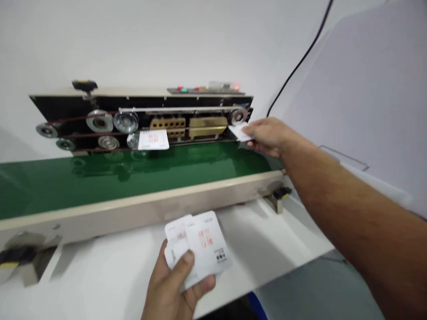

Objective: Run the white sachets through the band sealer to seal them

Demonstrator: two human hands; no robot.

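Against a pale wall, one white packet sits partway along the roller machine, above its green belt; the right-hand grip pinches a second packet at the right end, while several more packets, not yet in, fill the left-hand grip.

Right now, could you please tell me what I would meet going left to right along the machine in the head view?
Leftmost metal pulley, upper black knob, unheld white packet, plain gold block, held packet, right hand.
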